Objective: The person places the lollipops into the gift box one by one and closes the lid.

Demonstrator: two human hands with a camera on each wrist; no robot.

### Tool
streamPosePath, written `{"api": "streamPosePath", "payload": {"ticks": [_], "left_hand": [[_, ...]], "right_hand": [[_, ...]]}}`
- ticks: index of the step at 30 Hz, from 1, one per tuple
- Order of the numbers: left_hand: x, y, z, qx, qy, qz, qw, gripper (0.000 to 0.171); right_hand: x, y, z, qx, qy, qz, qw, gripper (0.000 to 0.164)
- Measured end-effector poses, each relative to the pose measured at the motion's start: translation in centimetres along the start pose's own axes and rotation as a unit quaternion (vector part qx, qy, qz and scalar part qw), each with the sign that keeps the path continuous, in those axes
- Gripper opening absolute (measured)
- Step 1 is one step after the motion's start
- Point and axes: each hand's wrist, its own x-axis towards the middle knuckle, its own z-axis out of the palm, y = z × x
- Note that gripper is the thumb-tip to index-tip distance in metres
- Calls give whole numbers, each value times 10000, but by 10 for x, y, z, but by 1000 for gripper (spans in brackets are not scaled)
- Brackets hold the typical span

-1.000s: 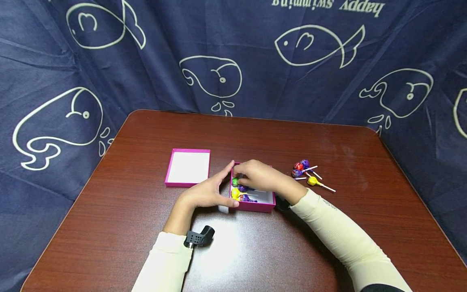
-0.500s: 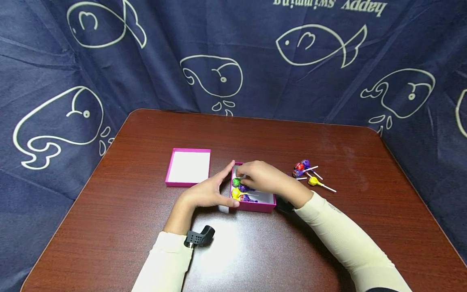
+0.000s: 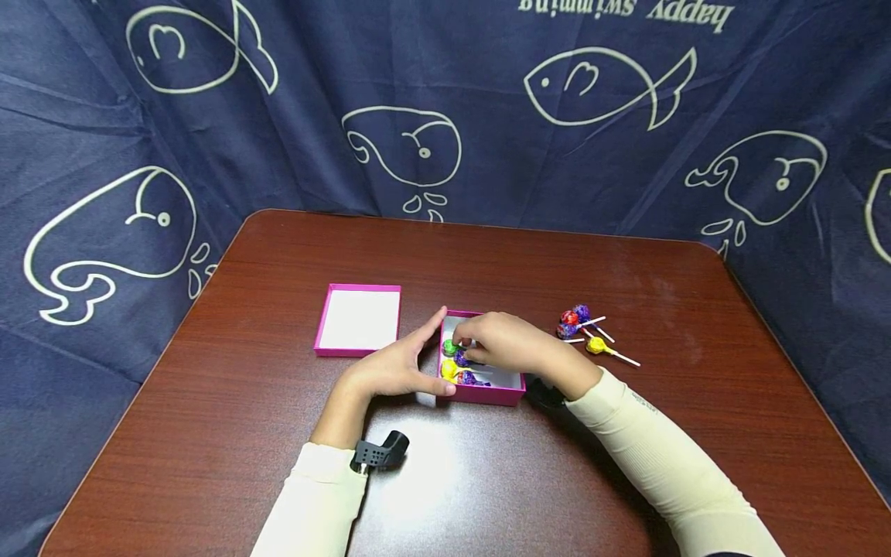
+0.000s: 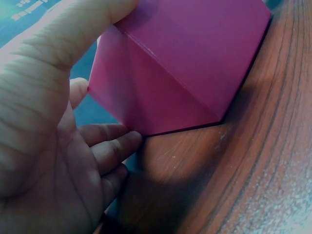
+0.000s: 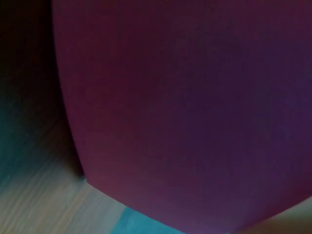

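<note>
An open pink box (image 3: 490, 394) with a white inside holds several wrapped lollipops along its left side. Among them are a green lollipop (image 3: 450, 348), a purple lollipop (image 3: 462, 359), a yellow lollipop (image 3: 449, 369) and a red-and-purple lollipop (image 3: 468, 378). My left hand (image 3: 390, 367) grips the box by its left side, thumb at the front corner, index finger at the far one. My right hand (image 3: 511, 340) reaches into the box, its bent fingertips close to the green and purple lollipops. I cannot tell whether they pinch a stick. The right wrist view shows mostly the box's dark pink wall (image 5: 185, 107).
Left of the box lies a pink lid (image 3: 358, 319), white inside facing up. To the right on the brown table (image 3: 292, 247) lie several lollipops, including a red lollipop (image 3: 569, 317) and a yellow-wrapped lollipop (image 3: 597, 346). A blue curtain (image 3: 487, 93) hangs behind the table.
My right hand has drawn back slightly right and nearer, showing more of the box's far inside. The green lollipop stays in place. My left hand keeps its hold on the box.
</note>
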Motion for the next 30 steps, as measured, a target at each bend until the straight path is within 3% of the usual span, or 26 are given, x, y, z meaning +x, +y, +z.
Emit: {"api": "streamPosePath", "payload": {"ticks": [19, 30], "left_hand": [[-1, 0, 1, 18, 14, -2, 10000, 118], [-1, 2, 0, 30, 44, -54, 10000, 118]], "right_hand": [[0, -1, 0, 248, -90, -54, 9996, 15], [-18, -3, -23, 390, 646, -40, 9971, 17]]}}
